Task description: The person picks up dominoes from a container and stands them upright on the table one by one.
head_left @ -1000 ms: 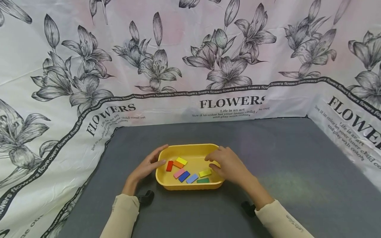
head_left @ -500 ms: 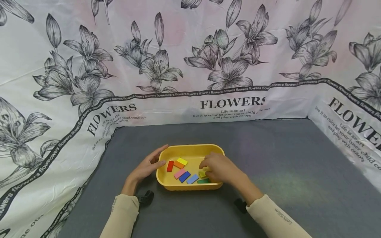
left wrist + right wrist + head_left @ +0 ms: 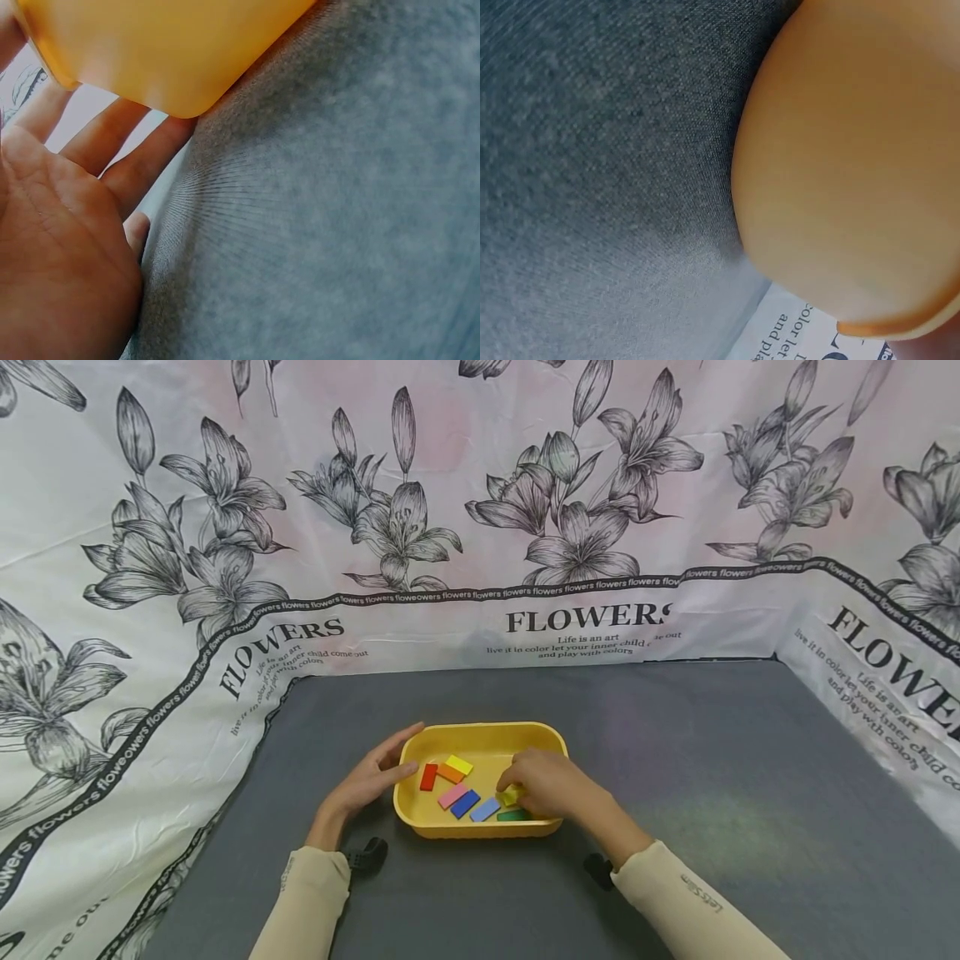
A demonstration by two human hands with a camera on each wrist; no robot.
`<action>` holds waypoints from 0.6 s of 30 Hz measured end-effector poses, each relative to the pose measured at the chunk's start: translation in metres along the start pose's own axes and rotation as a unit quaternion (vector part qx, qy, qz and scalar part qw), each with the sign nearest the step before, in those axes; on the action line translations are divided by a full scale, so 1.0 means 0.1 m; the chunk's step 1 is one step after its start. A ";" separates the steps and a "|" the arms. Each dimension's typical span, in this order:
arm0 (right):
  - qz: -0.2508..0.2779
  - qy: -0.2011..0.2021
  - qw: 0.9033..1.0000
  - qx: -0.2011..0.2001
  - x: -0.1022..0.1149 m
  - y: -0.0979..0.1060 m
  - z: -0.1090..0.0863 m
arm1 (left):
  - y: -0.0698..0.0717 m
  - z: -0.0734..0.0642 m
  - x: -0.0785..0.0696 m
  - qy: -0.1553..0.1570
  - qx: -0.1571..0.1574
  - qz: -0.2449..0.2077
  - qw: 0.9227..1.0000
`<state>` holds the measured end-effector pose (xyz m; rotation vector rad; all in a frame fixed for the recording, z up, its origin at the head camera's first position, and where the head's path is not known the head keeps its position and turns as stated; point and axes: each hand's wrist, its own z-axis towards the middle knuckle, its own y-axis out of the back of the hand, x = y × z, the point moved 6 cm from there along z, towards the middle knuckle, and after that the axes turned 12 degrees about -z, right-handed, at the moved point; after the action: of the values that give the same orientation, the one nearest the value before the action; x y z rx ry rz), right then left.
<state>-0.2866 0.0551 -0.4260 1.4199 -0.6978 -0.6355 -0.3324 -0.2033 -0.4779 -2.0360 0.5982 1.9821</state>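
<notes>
A yellow plastic tray [image 3: 491, 832] stands on the grey table, with several flat, domino-like blocks lying in it. At its left end my left hand [image 3: 369, 781] holds the tray, thumb over the rim and fingers along the outer wall. In the left wrist view those fingers [image 3: 154, 161] reach against the wall. My right hand [image 3: 551, 785] is inside the tray's right part, its fingertips pinching a yellow-green block [image 3: 507, 797], partly covered by the hand. Close by lie a green block [image 3: 513, 816] and a light blue block [image 3: 485, 810]. In the right wrist view the tray's outer wall [image 3: 847, 172] hides most of the hand.
Further left in the tray are a blue block [image 3: 465, 804], a pink block [image 3: 452, 796], an orange block [image 3: 450, 773], a yellow block [image 3: 459, 765] and a red block [image 3: 428, 777]. A flower-printed cloth [image 3: 420, 635] rises behind and beside the grey table [image 3: 712, 793].
My right hand has lowered into the tray and moved left, its fingers closing on the yellow-green block, which has shifted slightly left. The left hand stays at the rim.
</notes>
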 end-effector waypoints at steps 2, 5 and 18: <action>-0.002 0.000 1.000 0.005 0.00 -0.01 0.02 | 0.01 0.00 0.00 -0.001 0.001 -0.001 1.000; -0.006 -0.003 1.000 0.008 0.00 -0.02 0.03 | 0.01 0.01 0.00 -0.001 0.002 -0.002 1.000; -0.014 -0.002 1.000 0.013 0.02 -0.05 0.03 | -0.01 0.01 0.01 0.009 -0.002 -0.007 1.000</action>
<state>-0.2876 0.0518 -0.4306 1.4547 -0.6914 -0.6538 -0.3329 -0.2025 -0.4787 -2.0569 0.5817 1.9597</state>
